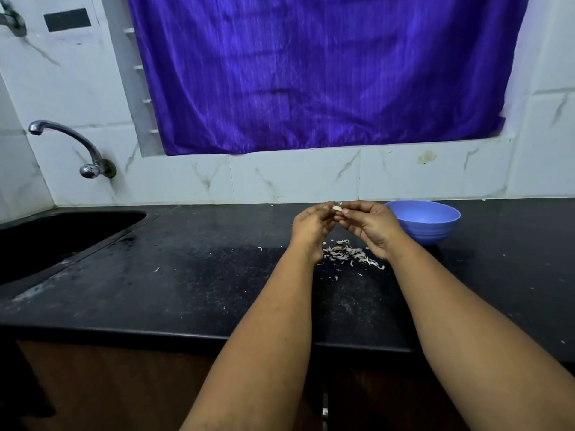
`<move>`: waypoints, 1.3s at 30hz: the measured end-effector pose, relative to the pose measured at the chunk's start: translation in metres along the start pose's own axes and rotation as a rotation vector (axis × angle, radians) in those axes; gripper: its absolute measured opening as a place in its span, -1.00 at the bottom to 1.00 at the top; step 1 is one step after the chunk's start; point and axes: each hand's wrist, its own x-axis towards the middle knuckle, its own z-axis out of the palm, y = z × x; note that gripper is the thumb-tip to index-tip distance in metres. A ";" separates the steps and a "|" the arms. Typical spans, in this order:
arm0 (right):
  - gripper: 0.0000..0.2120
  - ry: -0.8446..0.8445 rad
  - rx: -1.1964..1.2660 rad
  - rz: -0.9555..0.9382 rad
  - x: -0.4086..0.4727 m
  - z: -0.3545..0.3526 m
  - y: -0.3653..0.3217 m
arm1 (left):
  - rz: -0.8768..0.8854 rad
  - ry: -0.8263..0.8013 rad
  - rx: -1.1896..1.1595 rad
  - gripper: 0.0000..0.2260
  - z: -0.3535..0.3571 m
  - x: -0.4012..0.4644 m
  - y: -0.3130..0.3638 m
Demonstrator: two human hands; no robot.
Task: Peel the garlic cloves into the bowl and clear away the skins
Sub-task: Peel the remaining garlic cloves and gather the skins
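A small pale garlic clove (337,208) is held up above the black counter (193,275), pinched between the fingertips of both hands. My left hand (311,225) grips it from the left and my right hand (370,227) from the right. A heap of thin whitish garlic skins (347,253) lies on the counter just below the hands. A blue plastic bowl (432,223) stands behind and to the right of my right hand; its inside is hidden from this angle.
A dark sink (56,237) is set into the counter at the left, with a metal tap (71,144) on the tiled wall above it. A purple curtain (323,70) hangs behind. Stray skin flakes (157,269) dot the counter.
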 end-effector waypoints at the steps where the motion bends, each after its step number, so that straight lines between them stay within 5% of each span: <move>1: -0.88 0.005 -0.013 -0.005 0.000 0.000 0.001 | -0.001 0.000 -0.001 -0.93 0.000 0.000 0.000; 8: -0.76 0.113 -0.130 0.036 0.002 0.001 -0.003 | 0.091 0.023 -0.007 -0.86 -0.001 -0.001 0.001; 13: -0.85 0.291 -0.618 -0.161 0.011 -0.010 0.009 | 0.093 -0.007 0.009 -0.85 0.000 -0.002 -0.001; 17: -0.85 0.319 -0.479 -0.205 0.011 -0.011 0.007 | 0.108 0.012 0.025 -0.85 0.001 -0.001 -0.002; 20: -0.89 0.172 -0.321 -0.185 0.009 -0.005 0.005 | 0.129 0.013 0.066 -0.86 0.002 -0.003 -0.003; 39: -0.79 0.047 -0.210 -0.072 0.010 -0.005 0.010 | 0.118 0.029 0.129 -0.92 0.003 -0.001 -0.004</move>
